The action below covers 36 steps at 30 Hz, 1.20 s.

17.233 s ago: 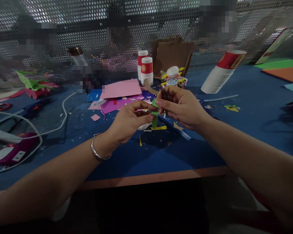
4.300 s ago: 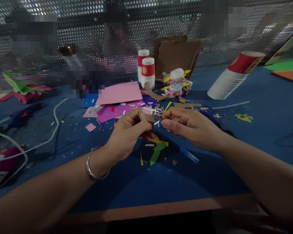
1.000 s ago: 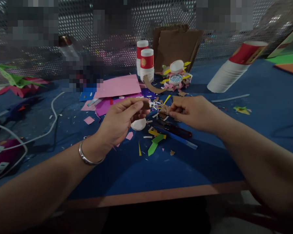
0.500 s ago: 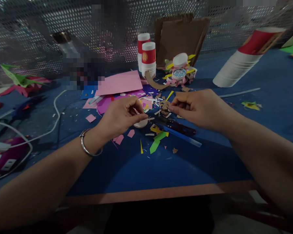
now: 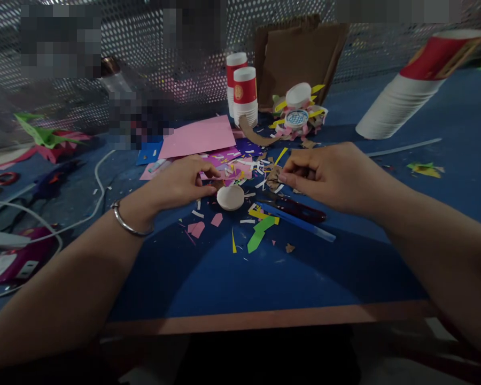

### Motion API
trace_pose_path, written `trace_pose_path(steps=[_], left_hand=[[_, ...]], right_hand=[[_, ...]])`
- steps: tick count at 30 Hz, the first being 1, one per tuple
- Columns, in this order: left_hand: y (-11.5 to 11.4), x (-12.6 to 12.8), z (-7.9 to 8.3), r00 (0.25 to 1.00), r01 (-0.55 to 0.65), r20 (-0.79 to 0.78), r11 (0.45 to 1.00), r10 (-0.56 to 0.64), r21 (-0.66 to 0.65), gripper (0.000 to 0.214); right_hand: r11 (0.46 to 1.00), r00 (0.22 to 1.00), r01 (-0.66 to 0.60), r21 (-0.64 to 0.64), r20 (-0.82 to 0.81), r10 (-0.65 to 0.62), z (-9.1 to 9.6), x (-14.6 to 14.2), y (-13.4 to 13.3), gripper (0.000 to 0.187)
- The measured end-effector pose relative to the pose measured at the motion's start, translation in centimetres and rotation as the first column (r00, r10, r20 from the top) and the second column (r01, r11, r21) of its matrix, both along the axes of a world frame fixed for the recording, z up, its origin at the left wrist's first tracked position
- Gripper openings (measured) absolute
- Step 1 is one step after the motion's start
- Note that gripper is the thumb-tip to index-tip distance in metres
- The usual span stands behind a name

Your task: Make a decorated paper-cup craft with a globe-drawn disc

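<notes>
My left hand (image 5: 178, 183) rests low on the blue table (image 5: 208, 278), its fingertips pinched together on a small brown scrap (image 5: 216, 185) beside a white round disc (image 5: 230, 197). A silver bangle sits on that wrist. My right hand (image 5: 332, 174) has its fingers curled and pinches a brown cardboard scrap (image 5: 272, 176) amid paper cuttings. Dark red scissors (image 5: 302, 210) lie on the table under the right hand, next to a blue stick (image 5: 304, 224). A green paper strip (image 5: 258, 236) and yellow and pink bits lie in front of the disc.
Pink paper sheets (image 5: 198, 136), two stacks of red-and-white cups (image 5: 244, 96), a leaning cup stack (image 5: 409, 88), brown cardboard (image 5: 300, 53) and a lid-and-strip craft (image 5: 299, 109) stand behind. A white cable (image 5: 100, 184) and purple glue gun (image 5: 12, 262) lie left. Mesh screen at the back.
My left hand has dropped from mid-air down to the table left of the white disc, which now shows fully. The right hand has stayed over the scraps; the scissors and green strip lie on the table.
</notes>
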<state>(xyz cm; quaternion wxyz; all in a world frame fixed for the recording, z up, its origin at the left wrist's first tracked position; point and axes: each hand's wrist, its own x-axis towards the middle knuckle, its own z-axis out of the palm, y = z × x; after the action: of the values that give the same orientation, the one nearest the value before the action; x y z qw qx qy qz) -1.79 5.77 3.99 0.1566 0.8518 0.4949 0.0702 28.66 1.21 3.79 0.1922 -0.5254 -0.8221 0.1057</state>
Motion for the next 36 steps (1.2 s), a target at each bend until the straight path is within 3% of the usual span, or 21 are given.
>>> trace_pose_path(steps=[4,9,13,17,20,25,30,36], left_hand=[[0.3,0.1,-0.6,0.996,-0.053,0.071,0.996,0.058,-0.078,0.032],[0.0,-0.2,-0.1,0.954,-0.077,0.281,0.992,0.103,-0.102,0.023],[-1.5,0.7,0.6,0.916,-0.092,0.391,0.996,0.087,-0.006,0.024],[-3.6,2.3,0.9,0.957,-0.05,0.29,0.992,0.015,0.112,0.018],[-4.4,2.8,1.1,0.988,0.04,0.145,0.997,-0.05,0.07,0.022],[-3.9,2.4,1.4,0.989,0.018,0.141,0.989,-0.039,0.145,0.024],[-3.3,2.7,1.0,0.995,0.086,0.04,0.992,-0.09,0.093,0.025],[-2.4,2.6,-0.3,0.994,0.089,0.05,0.993,-0.093,0.078,0.019]], right_hand=[[1.0,1.0,0.009,-0.003,0.0,-0.009,0.0,0.0,0.0,0.016],[1.0,1.0,0.005,-0.006,0.011,-0.005,-0.1,0.0,0.2,0.017],[1.0,1.0,0.008,0.006,0.013,-0.008,0.0,0.0,0.1,0.017],[1.0,1.0,0.013,-0.001,-0.001,-0.013,0.1,0.0,0.0,0.017],[1.0,1.0,-0.002,0.026,-0.004,0.002,-0.3,0.2,0.2,0.018],[0.998,1.0,-0.026,0.064,0.006,0.025,-0.8,0.4,0.6,0.018],[0.999,1.0,-0.018,0.034,0.016,0.018,-0.3,0.1,0.3,0.017],[1.0,1.0,-0.008,-0.01,-0.001,0.008,0.1,0.0,0.0,0.016]])
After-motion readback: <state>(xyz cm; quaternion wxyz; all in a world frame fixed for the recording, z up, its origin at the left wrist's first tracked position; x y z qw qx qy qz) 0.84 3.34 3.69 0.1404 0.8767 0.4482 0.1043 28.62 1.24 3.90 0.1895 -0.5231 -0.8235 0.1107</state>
